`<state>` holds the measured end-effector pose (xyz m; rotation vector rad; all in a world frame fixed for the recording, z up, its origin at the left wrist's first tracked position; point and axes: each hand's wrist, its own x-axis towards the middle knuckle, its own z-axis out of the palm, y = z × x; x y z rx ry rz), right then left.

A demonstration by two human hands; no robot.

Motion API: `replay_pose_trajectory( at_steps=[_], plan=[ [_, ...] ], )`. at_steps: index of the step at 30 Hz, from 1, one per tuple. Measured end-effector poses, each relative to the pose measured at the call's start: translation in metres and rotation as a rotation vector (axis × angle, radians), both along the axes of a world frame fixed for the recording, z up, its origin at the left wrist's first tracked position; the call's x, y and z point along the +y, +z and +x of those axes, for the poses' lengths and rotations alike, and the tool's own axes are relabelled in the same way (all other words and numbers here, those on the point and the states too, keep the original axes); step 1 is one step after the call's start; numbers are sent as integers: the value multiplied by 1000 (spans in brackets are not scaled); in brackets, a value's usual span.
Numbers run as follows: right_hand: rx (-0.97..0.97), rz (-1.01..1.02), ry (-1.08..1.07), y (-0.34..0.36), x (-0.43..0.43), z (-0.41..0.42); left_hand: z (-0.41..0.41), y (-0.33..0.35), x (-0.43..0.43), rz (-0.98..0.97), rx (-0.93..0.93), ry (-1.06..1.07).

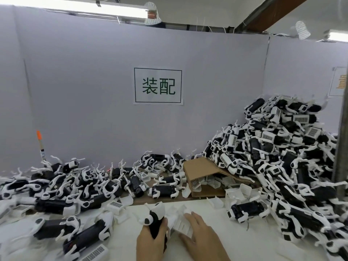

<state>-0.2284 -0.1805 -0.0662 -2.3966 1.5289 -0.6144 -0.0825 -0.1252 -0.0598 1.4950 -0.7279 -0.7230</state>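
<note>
My left hand (150,242) grips a black-and-white toy robot dog body (155,218) near the front middle of the white table, holding it roughly upright. My right hand (201,234) lies just to its right, fingers stretched over a white ribbed plastic cover (181,226) that sits against the dog body. Whether the right hand pinches the cover or only rests on it is unclear.
A tall heap of assembled toy dogs (282,157) fills the right side. A lower spread of them (75,185) covers the left. A tipped cardboard box (203,178) spills white covers. A paper sign (158,85) hangs on the grey partition; an orange-tipped tool (40,146) stands left.
</note>
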Motion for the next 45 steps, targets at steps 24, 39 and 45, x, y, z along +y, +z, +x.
replay_pose_trajectory(
  at_steps=[24, 39, 45],
  plan=[
    [-926, 83, -93, 16, 6, -21, -4, 38, 16, -200, 947, -334],
    [-1236, 542, 128, 25, 10, -21, -16, 31, 26, -121, 352, -412],
    [-1290, 523, 182, 26, 10, -29, -18, 26, 24, -125, 303, -389]
  ],
)
